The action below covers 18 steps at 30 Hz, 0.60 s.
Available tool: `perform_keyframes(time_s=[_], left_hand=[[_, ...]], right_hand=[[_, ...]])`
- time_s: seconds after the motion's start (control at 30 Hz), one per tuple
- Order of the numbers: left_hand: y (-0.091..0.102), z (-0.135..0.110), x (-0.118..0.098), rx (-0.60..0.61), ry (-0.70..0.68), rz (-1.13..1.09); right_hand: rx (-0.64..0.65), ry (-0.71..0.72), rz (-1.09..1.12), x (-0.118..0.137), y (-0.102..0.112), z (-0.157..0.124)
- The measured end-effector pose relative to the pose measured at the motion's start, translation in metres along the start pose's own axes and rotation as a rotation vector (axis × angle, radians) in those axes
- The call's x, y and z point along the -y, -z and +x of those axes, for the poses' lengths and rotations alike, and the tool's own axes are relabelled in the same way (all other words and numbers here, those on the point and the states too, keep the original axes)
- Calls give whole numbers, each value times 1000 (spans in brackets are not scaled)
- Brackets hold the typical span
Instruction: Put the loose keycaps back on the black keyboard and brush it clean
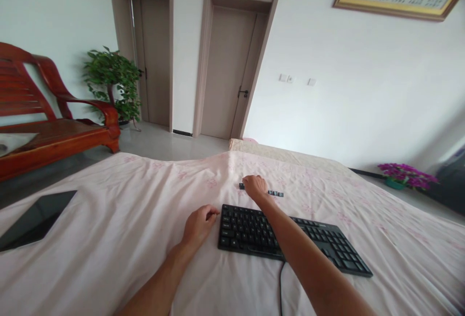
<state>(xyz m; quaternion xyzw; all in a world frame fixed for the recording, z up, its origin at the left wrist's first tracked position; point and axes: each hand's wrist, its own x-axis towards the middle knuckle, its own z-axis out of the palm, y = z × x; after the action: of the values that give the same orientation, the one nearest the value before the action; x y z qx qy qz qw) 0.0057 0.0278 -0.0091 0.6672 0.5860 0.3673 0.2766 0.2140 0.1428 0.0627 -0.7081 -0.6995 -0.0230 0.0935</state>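
A black keyboard (pixel 250 229) lies on the pink floral cloth, its cable running toward me. Beside its upper left corner rests my left hand (pixel 199 223), with fingers curled in and thumb close to them; whatever they may hold is hidden. My right arm crosses over the keyboard. Beyond its far edge, my right hand (pixel 256 186) is closed and bent down over a row of small black keycaps (pixel 276 193). Some keycaps show to the right of that hand, and a dark keycap (pixel 241 186) shows at its left by the fingertips. The hand covers the middle of the row.
A dark-screened tablet (pixel 38 219) lies at the left on the cloth (pixel 145 238). Past the cloth stand a red wooden bench (pixel 72 134), a leafy potted plant (pixel 112 81) and two doors. Purple flowers (pixel 409 174) in a green pot stand at the right by the wall.
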Motion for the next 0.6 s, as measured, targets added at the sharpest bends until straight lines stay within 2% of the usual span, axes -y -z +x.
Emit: perform_keyframes(time_s=[0.23, 0.43, 0.6], left_hand=[[0, 0, 0, -7, -4, 2], [0, 0, 0, -7, 0, -6], [0, 1, 0, -7, -3, -10]], right_hand=[[39, 32, -53, 12, -26, 18], [22, 123, 6, 22, -24, 15], [62, 119, 135, 27, -26, 1]])
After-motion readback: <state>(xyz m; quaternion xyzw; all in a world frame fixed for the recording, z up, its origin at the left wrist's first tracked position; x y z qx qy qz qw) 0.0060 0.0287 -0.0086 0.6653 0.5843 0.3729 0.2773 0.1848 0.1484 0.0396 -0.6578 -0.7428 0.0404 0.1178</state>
